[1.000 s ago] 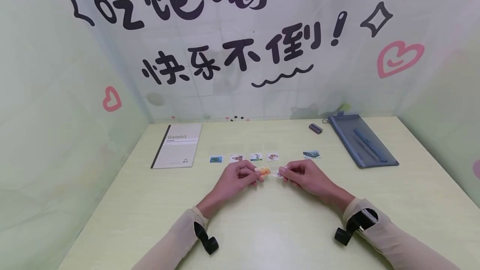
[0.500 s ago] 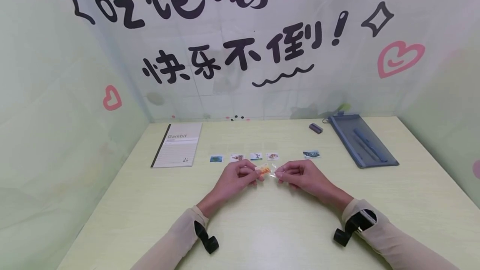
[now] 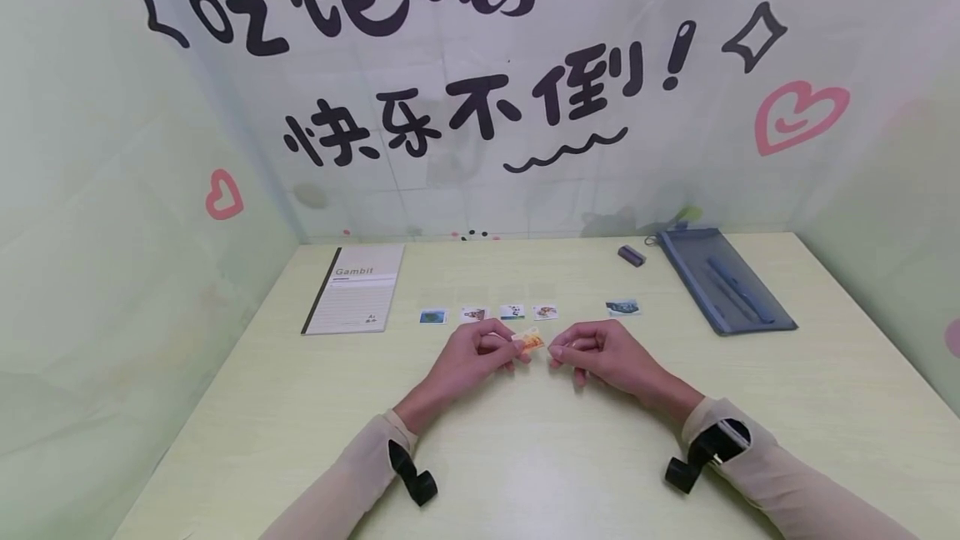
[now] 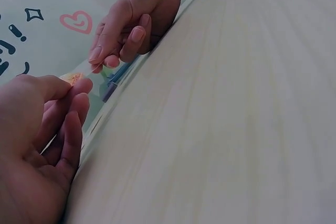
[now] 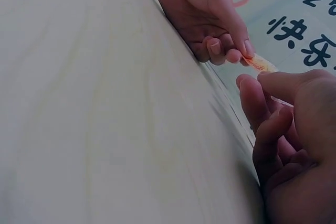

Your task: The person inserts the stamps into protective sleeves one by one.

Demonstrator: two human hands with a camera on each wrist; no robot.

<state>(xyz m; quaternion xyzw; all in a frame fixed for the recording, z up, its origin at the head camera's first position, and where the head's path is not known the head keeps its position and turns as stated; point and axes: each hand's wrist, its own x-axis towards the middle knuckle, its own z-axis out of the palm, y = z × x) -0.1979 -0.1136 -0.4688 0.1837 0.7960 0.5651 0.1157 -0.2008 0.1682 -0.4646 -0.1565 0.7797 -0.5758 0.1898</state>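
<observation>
My left hand (image 3: 480, 354) pinches a small orange-and-white stamp (image 3: 531, 341) between thumb and fingertips, just above the table. Facing it from the right, my right hand (image 3: 611, 354) has its thumb and index finger pinched together, a short gap from the stamp in the head view. A thin clear plastic sleeve (image 5: 283, 102) shows faintly at those fingers in the right wrist view; most of it is hidden. Beyond the hands lie a blue-green stamp (image 3: 432, 317), a brown-figured stamp (image 3: 474, 314), a panda stamp (image 3: 512, 312) and another small stamp (image 3: 545, 312) in a row.
A landscape stamp (image 3: 622, 307) lies apart to the right. Faint clear squares (image 3: 472, 293) lie behind the row. A notebook (image 3: 355, 290) lies at the left. An eraser-like block (image 3: 632, 256) and a blue mesh pouch (image 3: 723, 282) with pens lie at the back right.
The clear film seen between the hands has come away from the orange stamp and is now mostly hidden at the right fingers. The left hand has stayed nearly still.
</observation>
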